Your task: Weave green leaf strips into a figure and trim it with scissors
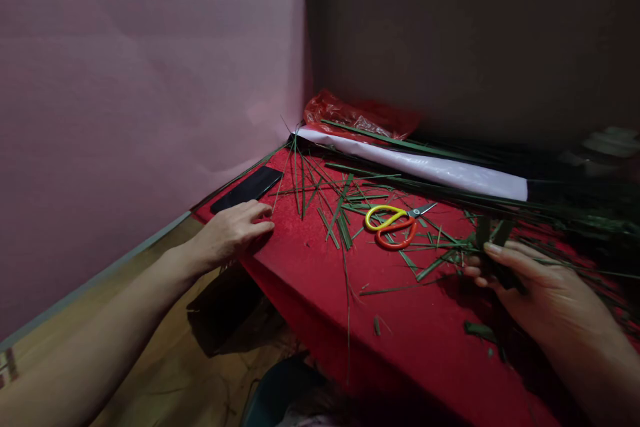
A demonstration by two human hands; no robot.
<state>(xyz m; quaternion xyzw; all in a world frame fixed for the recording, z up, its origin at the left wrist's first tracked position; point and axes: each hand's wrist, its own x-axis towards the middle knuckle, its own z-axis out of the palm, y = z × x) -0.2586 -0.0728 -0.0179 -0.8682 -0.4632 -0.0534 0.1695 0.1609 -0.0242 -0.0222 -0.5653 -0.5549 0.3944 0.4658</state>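
Seemingly, some cutting is done: short leaf pieces [345, 230] litter the worktop [310, 253] around the scissors [407, 215], while longer leaves [380, 135] lie behind. Your right hand [543, 287] clamps green strips [483, 232] at the right, apparently unfinished; your left hand [233, 230] is near the phone [247, 190], its grip unclear.

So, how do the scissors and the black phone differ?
The scissors have yellow and orange-red handles; the phone is plain black. The scissors have looped handles; the phone is a flat slab. The scissors lie among green strips; the phone lies near the left hand. Both rest on the red surface.
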